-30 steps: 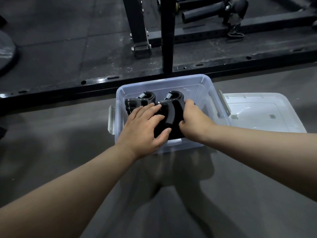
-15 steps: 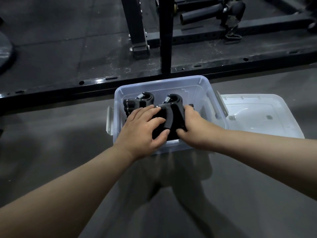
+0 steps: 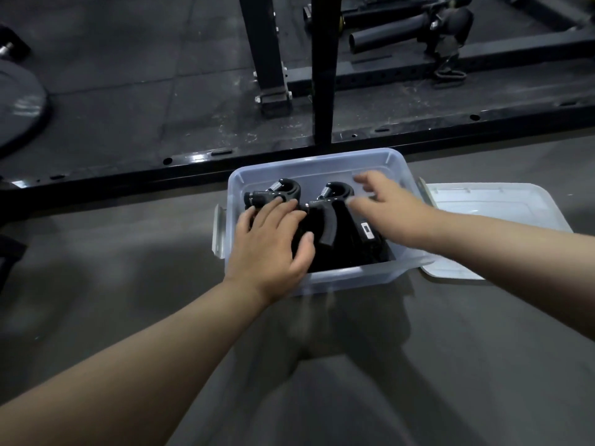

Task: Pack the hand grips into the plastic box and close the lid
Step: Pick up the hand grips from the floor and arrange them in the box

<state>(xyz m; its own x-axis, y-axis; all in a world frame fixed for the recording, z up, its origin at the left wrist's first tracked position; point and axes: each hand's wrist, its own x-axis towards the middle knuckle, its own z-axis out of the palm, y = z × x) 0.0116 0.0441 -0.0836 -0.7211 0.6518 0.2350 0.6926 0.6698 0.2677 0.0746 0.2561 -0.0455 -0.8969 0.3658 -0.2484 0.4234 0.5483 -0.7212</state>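
A clear plastic box [image 3: 317, 162] stands on the grey floor with black hand grips [image 3: 335, 223] lying inside, their springs toward the far wall. My left hand [image 3: 273, 243] rests flat on the left grips, fingers spread and straight. My right hand [image 3: 389, 207] hovers blurred over the box's right side, fingers loose and holding nothing. The box's lid [image 3: 483, 214] lies flat on the floor just right of the box, partly behind my right forearm.
A black steel rack base [image 3: 193, 162] runs across the floor just beyond the box, with uprights [image 3: 322, 69] rising behind it. A weight plate [image 3: 19, 104] lies at the far left. Barbell sleeves [image 3: 402, 33] rest at the back right.
My right hand has let go of the grips and lifted away toward the box's right side. My left hand stays pressed on the grips.
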